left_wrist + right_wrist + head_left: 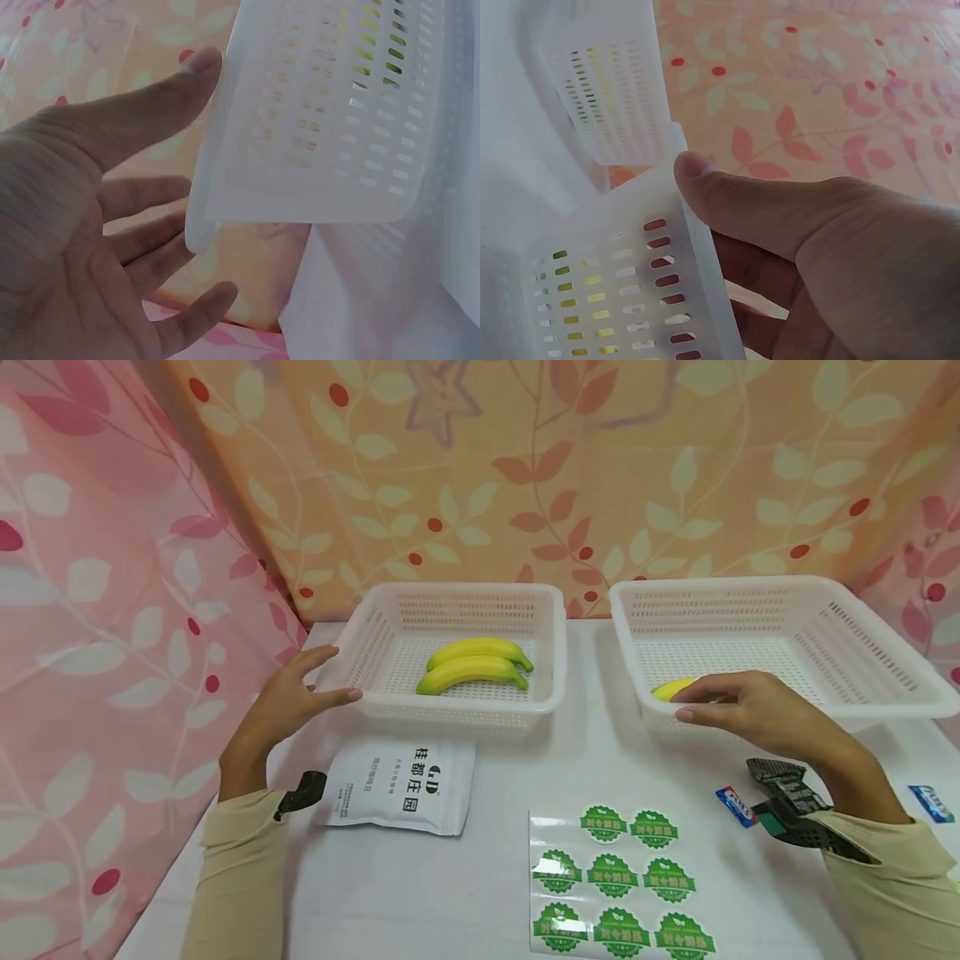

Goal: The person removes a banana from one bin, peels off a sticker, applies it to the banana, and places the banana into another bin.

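Left hand [288, 702] is open, fingers spread, thumb tip touching the near-left corner of the left basket [551, 639], which holds two bananas [474, 665] and sits at the far side of the table [450, 893]. Right hand [750, 710] rests over the near-left rim of the right basket [862, 597], fingers mostly straight inside by a third banana [670, 688], thumb on the outer wall; can't tell if it actually grips. Near side: white pouch [401, 785] left, green sticker sheet [615, 885] centre
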### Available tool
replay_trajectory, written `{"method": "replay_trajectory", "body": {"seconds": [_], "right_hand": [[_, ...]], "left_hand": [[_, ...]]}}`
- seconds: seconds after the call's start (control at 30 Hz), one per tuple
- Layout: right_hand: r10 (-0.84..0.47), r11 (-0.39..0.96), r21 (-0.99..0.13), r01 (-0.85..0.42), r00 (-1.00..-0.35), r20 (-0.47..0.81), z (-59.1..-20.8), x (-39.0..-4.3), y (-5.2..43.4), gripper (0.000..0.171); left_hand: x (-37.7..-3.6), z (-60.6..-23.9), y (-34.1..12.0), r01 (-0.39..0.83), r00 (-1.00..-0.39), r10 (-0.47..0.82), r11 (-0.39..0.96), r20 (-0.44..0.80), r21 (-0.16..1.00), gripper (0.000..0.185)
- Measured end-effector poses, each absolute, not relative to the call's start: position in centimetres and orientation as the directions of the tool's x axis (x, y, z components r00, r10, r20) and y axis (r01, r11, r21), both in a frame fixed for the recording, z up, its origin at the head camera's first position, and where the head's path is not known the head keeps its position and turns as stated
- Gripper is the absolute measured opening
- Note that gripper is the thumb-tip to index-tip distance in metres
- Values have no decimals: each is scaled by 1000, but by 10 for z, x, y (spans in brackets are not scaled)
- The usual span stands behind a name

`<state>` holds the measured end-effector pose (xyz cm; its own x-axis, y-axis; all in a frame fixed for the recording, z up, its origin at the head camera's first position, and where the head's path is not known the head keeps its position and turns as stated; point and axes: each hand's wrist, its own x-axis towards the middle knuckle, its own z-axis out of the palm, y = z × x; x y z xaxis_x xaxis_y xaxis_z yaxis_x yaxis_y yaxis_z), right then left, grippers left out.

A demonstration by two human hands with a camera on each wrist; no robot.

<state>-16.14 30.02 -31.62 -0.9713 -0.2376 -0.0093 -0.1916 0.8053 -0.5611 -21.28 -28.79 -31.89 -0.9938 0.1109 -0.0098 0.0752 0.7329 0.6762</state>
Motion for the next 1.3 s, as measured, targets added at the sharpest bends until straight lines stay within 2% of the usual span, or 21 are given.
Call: {"method": "replay_trajectory", "body": {"seconds": [0.17, 0.33, 0.5, 0.7, 0.83, 1.03, 1.3], "right_hand": [[-251, 803, -557, -211, -968, 5, -306, -164, 293, 42], [-295, 778, -556, -292, -952, 86, -281, -174, 272, 36], [-390, 739, -550, -388, -913, 120, -255, -198, 233, 33], [-478, 690, -586, -424, -875, 70, -247, -238, 182, 29], [-517, 650, -648, -398, -856, 8, -255, -262, 153, 34], [-519, 613, -735, -290, -849, -97, -274, -291, 118, 40], [-443, 705, -693, -152, -857, -263, -295, -312, 85, 53]], "left_hand": [[-214, -320, -289, 26, -995, 86, 731, -54, 682, 107], [-215, -321, -292, 5, -993, 87, 726, -85, 687, 106], [-216, -324, -296, -8, -993, 76, 722, -91, 692, 106], [-216, -325, -296, 9, -994, 82, 699, -67, 715, 101], [-217, -326, -294, 13, -995, 82, 686, -60, 727, 99], [-217, -324, -291, 28, -995, 92, 691, -50, 722, 99], [-218, -322, -291, 24, -995, 87, 708, -53, 706, 100]]}}
